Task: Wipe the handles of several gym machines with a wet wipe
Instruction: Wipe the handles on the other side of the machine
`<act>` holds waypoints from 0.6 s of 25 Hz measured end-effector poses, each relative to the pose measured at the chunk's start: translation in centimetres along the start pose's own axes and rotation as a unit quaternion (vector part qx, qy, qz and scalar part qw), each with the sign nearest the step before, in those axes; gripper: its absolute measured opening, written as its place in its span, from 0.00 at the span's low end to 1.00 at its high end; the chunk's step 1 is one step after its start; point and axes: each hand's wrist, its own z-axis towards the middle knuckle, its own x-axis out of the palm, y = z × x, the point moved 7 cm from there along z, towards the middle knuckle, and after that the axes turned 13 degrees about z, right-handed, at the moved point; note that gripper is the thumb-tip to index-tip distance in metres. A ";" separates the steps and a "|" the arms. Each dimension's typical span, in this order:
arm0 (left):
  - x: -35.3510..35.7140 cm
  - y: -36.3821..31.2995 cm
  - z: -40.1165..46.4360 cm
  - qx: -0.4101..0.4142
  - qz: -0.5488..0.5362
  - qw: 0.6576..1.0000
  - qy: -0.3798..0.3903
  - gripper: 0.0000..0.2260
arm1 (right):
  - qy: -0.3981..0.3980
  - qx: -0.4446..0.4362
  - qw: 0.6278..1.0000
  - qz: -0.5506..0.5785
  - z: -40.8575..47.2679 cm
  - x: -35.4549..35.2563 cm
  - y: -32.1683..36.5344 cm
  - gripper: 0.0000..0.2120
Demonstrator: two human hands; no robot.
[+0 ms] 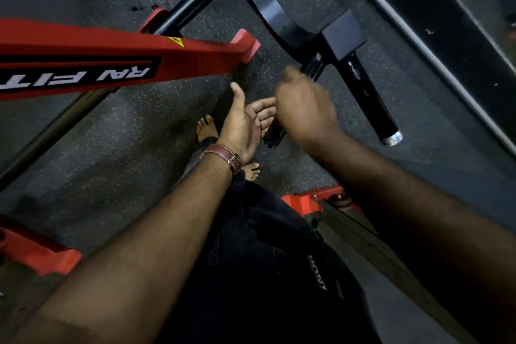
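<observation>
A black machine handle (275,135) runs from a black block (344,32) down toward me. My right hand (304,107) is closed around its middle and looks blurred. No wet wipe shows; the fist hides whatever lies under it. My left hand (245,120) is beside the handle on its left, palm up, fingers spread, their tips against the handle and my right hand. It wears a brown leather watch strap (223,155). A second black bar (368,98) with a silver end cap (392,138) lies parallel on the right.
A red frame beam (111,61) with white lettering crosses the upper left. Red feet (303,202) and a red base (39,254) sit on the speckled rubber floor (125,142). A dark padded bench edge (446,36) runs along the right. My bare feet (205,127) are below.
</observation>
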 end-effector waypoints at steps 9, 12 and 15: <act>-0.5 0.4 0.3 0.015 -0.011 1.000 0.011 0.44 | 0.027 0.008 0.996 0.082 -0.3 2.5 -1.0 0.09; -0.5 0.7 0.2 0.007 0.001 1.000 0.003 0.44 | -0.113 0.064 0.984 0.120 0.4 -0.5 -4.3 0.09; -0.1 0.6 -0.2 0.007 0.018 1.000 0.010 0.44 | 0.012 -0.063 0.992 0.110 -4.2 5.2 0.1 0.10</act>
